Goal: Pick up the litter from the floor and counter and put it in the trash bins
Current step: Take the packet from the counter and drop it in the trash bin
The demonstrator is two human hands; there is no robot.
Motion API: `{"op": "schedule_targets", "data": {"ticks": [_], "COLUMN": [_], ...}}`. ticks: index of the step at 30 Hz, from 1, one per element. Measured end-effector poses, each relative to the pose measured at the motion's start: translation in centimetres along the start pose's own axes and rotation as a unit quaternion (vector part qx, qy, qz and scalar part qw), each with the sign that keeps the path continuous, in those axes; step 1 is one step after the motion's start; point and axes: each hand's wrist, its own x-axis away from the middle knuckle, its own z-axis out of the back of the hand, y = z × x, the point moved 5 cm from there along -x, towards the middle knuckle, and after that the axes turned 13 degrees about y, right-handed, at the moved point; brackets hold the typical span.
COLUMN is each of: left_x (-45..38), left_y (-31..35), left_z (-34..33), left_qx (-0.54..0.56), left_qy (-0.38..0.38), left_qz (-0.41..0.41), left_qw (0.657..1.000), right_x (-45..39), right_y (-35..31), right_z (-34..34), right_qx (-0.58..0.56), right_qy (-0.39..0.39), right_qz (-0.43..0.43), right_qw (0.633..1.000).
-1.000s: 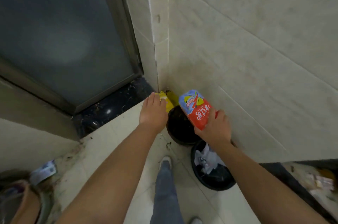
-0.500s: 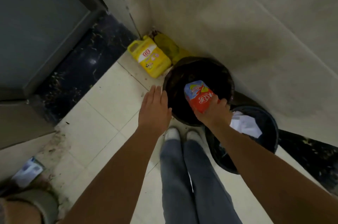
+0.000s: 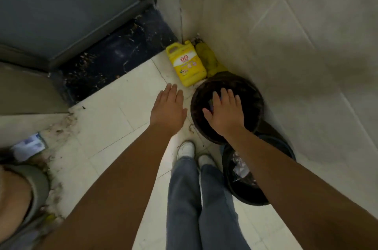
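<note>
My right hand (image 3: 225, 113) hovers palm down over the mouth of the dark brown round bin (image 3: 254, 96) in the corner, fingers spread. Only a small blue sliver of the red and blue snack packet (image 3: 212, 104) shows under the palm, inside the bin; I cannot see any fingers gripping it. My left hand (image 3: 167, 110) is held flat and open above the floor tiles just left of that bin, holding nothing. A second black bin (image 3: 247, 196) stands nearer to me on the right, partly hidden by my right forearm, with white crumpled litter (image 3: 241, 170) inside.
A yellow detergent jug (image 3: 188, 65) and a yellow-green bag (image 3: 210, 59) stand in the wall corner behind the bins. A blue and white wrapper (image 3: 28, 145) lies on the dirty floor at far left. My shoes (image 3: 186, 149) are beside the bins. A dark threshold (image 3: 114, 57) borders the door.
My right hand went down over the brown bin and opened; the packet it held is now almost hidden beneath it. The view tilted down further. My left hand stayed open beside the bin.
</note>
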Motion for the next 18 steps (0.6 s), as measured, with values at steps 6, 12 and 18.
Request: {"op": "schedule_targets", "data": {"ticks": [6,12,18], "left_x": [10.1,25.6,46.4], "left_y": [-4.7,-12.1,-17.5], "left_z": [11.7,20.6,22.0], "left_qx": [0.024,0.082,0.054], "left_qy": [0.096,0.224,0.284], "left_qz": [0.168,0.340,0.515], "left_qw": [0.981,0.910,0.807], "right_x": [4.8,13.2,27.9], "right_y": [-9.3,-22.1,-35.4], "right_z": [12.7,21.2,22.1], "right_qx": [0.002,0.037,0.047], "right_qy": [0.058,0.096,0.101], "right_qz": [0.166,0.364,0.559], "right_qw": [0.984,0.926,0.822]}}
